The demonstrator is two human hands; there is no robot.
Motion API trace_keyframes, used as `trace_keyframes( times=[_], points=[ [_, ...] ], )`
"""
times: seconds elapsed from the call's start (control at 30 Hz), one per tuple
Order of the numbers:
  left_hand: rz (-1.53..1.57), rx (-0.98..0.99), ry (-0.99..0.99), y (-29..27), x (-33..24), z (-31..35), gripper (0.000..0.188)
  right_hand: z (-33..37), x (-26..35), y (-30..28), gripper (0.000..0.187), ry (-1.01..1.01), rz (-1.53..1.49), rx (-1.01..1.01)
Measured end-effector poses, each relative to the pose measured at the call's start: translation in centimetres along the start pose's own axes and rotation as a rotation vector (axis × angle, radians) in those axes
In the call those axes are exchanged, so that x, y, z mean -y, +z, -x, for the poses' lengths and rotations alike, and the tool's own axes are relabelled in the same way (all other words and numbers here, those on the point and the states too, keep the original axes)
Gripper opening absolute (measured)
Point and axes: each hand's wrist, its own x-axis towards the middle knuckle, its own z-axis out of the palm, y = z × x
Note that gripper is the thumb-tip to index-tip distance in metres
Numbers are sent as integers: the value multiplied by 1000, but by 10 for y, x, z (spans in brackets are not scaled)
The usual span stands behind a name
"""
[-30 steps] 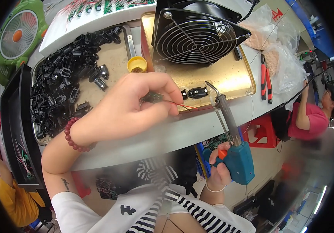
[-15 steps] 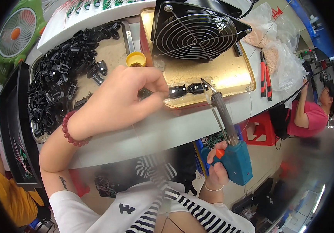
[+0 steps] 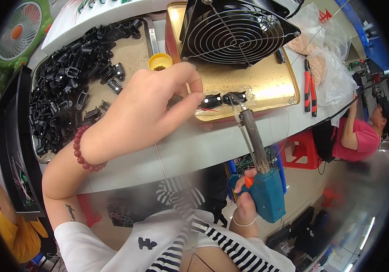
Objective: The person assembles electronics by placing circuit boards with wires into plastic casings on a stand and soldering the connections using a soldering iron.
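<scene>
1. The left hand (image 3: 147,111) hides one end of the red wire (image 3: 210,109).
2. The view's far edge crops the black fan (image 3: 239,43).
3. Whether the soldering gun (image 3: 267,190) touches the black part (image 3: 243,96) is unclear.

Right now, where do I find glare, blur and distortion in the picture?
Head view: glare on the golden metal tray; a hazy patch softening the front edge of the white table near the middle; that edge curved by the fisheye; corners dark.

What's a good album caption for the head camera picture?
The right hand points a teal soldering gun at small black parts on a golden tray.
</scene>
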Motion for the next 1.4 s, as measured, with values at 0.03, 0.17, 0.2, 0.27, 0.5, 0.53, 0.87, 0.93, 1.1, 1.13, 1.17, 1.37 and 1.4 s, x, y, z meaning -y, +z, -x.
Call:
trace_keyframes(
  times=[0.03,0.17,0.2,0.27,0.5,0.53,0.87,0.93,1.1,1.13,1.17,1.37,1.4],
  points=[
    [2,-9,-6,0,-1,0,9,2,-3,-4,40,-34,58,44],
    [-15,-61,10,5,4,1,10,7,-10,-9,25,-131,229,112],
    [-46,-66,23,5,4,2,10,6,-9,-9,25,-129,230,115],
    [-76,-72,36,6,3,2,10,6,-7,-8,20,-133,307,133],
    [-116,-103,61,10,8,3,9,3,-9,-10,14,-235,517,123],
    [-125,-111,75,10,8,4,9,3,-10,-12,16,-233,514,141],
    [-135,-112,106,12,7,5,9,-1,-14,-14,20,-323,554,211],
    [-151,-104,106,11,5,4,9,5,-25,-17,21,-311,543,191],
    [-150,-126,125,12,7,4,10,3,-20,-6,23,-342,590,155],
    [-156,-126,125,12,7,4,10,3,-19,-5,23,-326,572,148],
    [-156,-126,123,12,7,4,10,3,-19,-5,22,-310,553,141],
    [-147,-134,123,11,8,6,10,13,-30,-15,15,-116,674,108],
    [-153,-139,131,11,8,5,10,12,-28,-14,15,-114,674,108]
  ],
)
